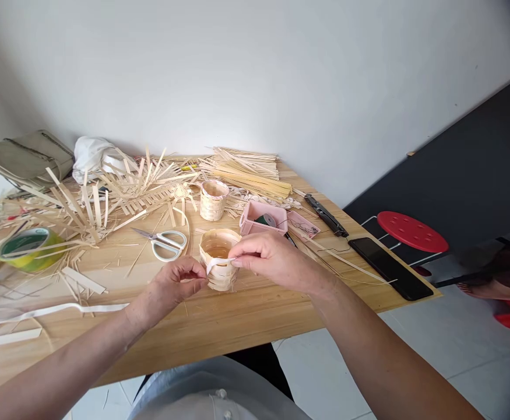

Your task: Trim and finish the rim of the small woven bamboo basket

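A small round woven basket (222, 277) stands upright near the table's front edge, between my hands. Across its near rim runs a short white strip (218, 262). My right hand (266, 254) pinches the strip's right end at the rim. At its left end, my left hand (185, 277) has thumb and forefinger pinched together. Behind stands a second woven basket (213, 204), pinkish at its rim. White-handled scissors (167, 244) lie left of the near basket, blades pointing left.
Loose wooden strips (92, 204) spread over the left and back. A pink box (261, 217) holds a thread spool. Rolls of tape (30, 248) lie left; a black phone (390, 268) and a black-handled tool (326, 214) lie right. A red stool (412, 231) stands beyond the table.
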{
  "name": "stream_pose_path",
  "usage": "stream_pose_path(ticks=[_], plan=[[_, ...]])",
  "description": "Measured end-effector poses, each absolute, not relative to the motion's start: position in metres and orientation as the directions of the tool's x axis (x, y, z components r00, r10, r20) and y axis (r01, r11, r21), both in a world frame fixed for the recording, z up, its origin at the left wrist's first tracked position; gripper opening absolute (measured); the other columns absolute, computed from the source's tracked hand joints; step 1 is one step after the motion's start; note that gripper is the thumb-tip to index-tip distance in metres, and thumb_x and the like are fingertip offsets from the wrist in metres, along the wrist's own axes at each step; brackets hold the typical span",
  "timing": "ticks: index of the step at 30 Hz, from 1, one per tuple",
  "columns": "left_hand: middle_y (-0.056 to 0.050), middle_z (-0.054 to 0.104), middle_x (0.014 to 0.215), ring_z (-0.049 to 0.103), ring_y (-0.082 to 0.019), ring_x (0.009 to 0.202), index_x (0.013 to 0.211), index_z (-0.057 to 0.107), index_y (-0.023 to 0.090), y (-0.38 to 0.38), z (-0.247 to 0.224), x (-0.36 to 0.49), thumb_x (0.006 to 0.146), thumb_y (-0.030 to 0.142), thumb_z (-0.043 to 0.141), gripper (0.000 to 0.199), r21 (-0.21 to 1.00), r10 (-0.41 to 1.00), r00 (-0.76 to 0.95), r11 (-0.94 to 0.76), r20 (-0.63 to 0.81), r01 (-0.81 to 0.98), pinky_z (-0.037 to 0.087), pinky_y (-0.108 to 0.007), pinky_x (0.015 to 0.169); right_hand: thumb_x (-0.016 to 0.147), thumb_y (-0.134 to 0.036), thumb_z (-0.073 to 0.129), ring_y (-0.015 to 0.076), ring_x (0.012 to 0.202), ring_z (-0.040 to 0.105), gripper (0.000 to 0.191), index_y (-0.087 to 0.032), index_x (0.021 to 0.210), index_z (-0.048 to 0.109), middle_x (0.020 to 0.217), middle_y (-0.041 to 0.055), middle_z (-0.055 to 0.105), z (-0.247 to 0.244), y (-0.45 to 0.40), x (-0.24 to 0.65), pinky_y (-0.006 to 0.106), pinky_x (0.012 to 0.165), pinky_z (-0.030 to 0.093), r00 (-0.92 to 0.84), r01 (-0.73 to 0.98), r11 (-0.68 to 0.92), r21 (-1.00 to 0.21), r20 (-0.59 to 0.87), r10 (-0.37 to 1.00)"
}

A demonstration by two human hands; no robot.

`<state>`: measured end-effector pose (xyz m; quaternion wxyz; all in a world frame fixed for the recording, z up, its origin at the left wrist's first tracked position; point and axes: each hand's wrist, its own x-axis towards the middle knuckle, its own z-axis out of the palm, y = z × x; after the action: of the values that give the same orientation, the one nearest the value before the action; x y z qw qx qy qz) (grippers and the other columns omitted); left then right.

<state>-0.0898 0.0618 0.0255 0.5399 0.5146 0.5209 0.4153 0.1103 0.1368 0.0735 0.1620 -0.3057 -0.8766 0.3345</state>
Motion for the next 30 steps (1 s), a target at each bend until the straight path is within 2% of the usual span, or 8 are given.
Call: stream_pose_path(ticks=[4, 9, 13, 16, 20, 25, 28, 30], plan=[[-0.003, 0.063, 0.084, 0.057, -0.015, 0.081, 0.067, 0.049, 0.017, 0.055, 0.037, -0.091, 0.071, 0.029, 0.063, 0.019, 0.990, 0.984, 0.115, 0.135, -0.139, 0.047, 0.041, -0.027, 0.076, 0.084, -0.018, 0.052, 0.0093, 0.063, 0.049, 0.018, -0.018, 0.073, 0.066, 0.065, -0.0040, 0.058, 0.074, 0.138, 0.111, 0.021, 0.059, 0.034, -0.773, 0.406, 0.584, -0.703, 0.077, 0.630], [0.001, 0.057, 0.075, 0.050, -0.009, 0.055, 0.088, 0.052, 0.018, 0.054, 0.037, -0.092, 0.078, 0.044, 0.055, 0.028, 0.958, 0.932, 0.233, 0.287, -0.277, -0.008, 0.040, -0.025, 0.059, 0.083, -0.019, 0.053, 0.0099, 0.063, 0.050, 0.017, -0.018, 0.074, 0.067, 0.065, -0.0036, 0.060, 0.074, 0.139, 0.112, 0.022, 0.059, 0.034, -0.780, 0.407, 0.589, -0.698, 0.070, 0.622], [0.006, 0.043, 0.059, 0.039, -0.008, 0.055, 0.083, 0.056, 0.018, 0.063, 0.023, -0.089, 0.070, 0.030, 0.065, 0.020, 0.948, 0.992, 0.110, -0.088, 0.057, 0.305, 0.032, -0.021, 0.053, 0.083, -0.020, 0.053, 0.0106, 0.064, 0.050, 0.017, -0.017, 0.076, 0.067, 0.067, -0.0027, 0.060, 0.073, 0.138, 0.112, 0.022, 0.059, 0.035, -0.770, 0.411, 0.583, -0.701, 0.075, 0.634], [0.003, 0.051, 0.066, 0.045, -0.009, 0.060, 0.078, 0.056, 0.019, 0.066, 0.021, -0.086, 0.078, 0.019, 0.054, 0.002, 0.786, 0.958, 0.117, -0.283, 0.263, 0.549, 0.037, -0.022, 0.060, 0.083, -0.020, 0.053, 0.0105, 0.064, 0.050, 0.016, -0.017, 0.076, 0.067, 0.067, -0.0026, 0.060, 0.072, 0.137, 0.112, 0.022, 0.059, 0.034, -0.765, 0.411, 0.574, -0.708, 0.075, 0.640], [-0.001, 0.060, 0.078, 0.055, -0.012, 0.071, 0.072, 0.050, 0.019, 0.062, 0.033, -0.084, 0.077, 0.012, 0.046, 0.009, 0.674, 0.908, 0.160, -0.398, 0.388, 0.623, 0.043, -0.025, 0.068, 0.083, -0.021, 0.053, 0.0103, 0.062, 0.048, 0.017, -0.017, 0.076, 0.067, 0.065, -0.0026, 0.059, 0.071, 0.138, 0.113, 0.022, 0.057, 0.033, -0.763, 0.417, 0.565, -0.712, 0.064, 0.644], [0.001, 0.061, 0.070, 0.056, -0.013, 0.061, 0.069, 0.043, 0.020, 0.060, 0.050, -0.089, 0.069, 0.015, 0.047, 0.007, 0.740, 0.968, 0.119, -0.244, 0.219, 0.627, 0.040, -0.023, 0.054, 0.082, -0.020, 0.053, 0.0109, 0.064, 0.051, 0.015, -0.017, 0.076, 0.067, 0.067, -0.0022, 0.060, 0.072, 0.139, 0.113, 0.022, 0.058, 0.035, -0.770, 0.428, 0.541, -0.724, 0.022, 0.638], [0.003, 0.054, 0.060, 0.052, -0.011, 0.056, 0.069, 0.041, 0.020, 0.067, 0.062, -0.093, 0.067, 0.019, 0.052, 0.011, 0.939, 0.985, 0.170, -0.089, 0.033, 0.333, 0.041, -0.022, 0.052, 0.082, -0.019, 0.055, 0.0113, 0.066, 0.053, 0.014, -0.017, 0.077, 0.068, 0.069, -0.0021, 0.062, 0.074, 0.138, 0.112, 0.022, 0.060, 0.037, -0.773, 0.417, 0.525, -0.742, 0.013, 0.634], [0.002, 0.053, 0.060, 0.050, -0.011, 0.055, 0.071, 0.048, 0.018, 0.072, 0.072, -0.095, 0.068, 0.023, 0.055, 0.010, 0.985, 0.961, 0.258, 0.064, -0.105, 0.162, 0.041, -0.022, 0.050, 0.082, -0.018, 0.055, 0.0113, 0.066, 0.054, 0.014, -0.017, 0.078, 0.068, 0.070, -0.0021, 0.063, 0.074, 0.137, 0.112, 0.022, 0.061, 0.037, -0.779, 0.407, 0.527, -0.746, 0.018, 0.627]])
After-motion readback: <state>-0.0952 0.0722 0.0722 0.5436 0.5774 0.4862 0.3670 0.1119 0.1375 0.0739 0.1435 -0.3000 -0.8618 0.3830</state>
